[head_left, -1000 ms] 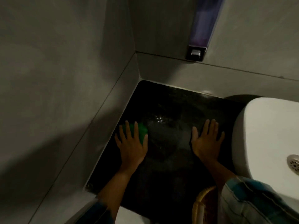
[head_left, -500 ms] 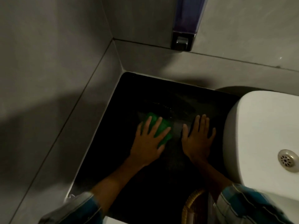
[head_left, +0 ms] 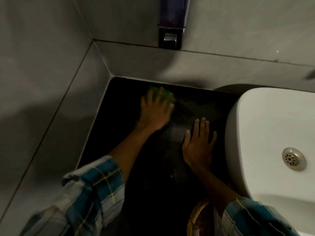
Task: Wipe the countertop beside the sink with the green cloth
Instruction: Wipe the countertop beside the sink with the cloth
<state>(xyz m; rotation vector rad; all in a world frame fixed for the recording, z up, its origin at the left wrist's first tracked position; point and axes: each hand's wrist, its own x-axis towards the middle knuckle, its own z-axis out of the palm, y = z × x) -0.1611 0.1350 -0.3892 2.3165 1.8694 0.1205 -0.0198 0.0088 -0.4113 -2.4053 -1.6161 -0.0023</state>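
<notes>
The black countertop (head_left: 119, 126) fills the corner between grey tiled walls, left of the white sink (head_left: 265, 126). My left hand (head_left: 156, 110) presses flat on the green cloth (head_left: 167, 96) near the counter's back edge; the cloth shows between and past my fingers, blurred by motion. My right hand (head_left: 198, 143) lies flat on the counter with fingers spread, holding nothing, close to the sink's left rim. A damp streak shows on the counter between my two hands.
A wall-mounted soap dispenser (head_left: 171, 24) hangs above the back edge. The sink drain (head_left: 292, 159) is at the right. A woven basket rim (head_left: 197, 217) sits at the counter's front, beside my right forearm. Tiled walls close in on the left and back.
My left hand has pushed the green cloth away from me, towards the back wall and a little left. My right hand stays flat beside the sink. The camera view has shifted.
</notes>
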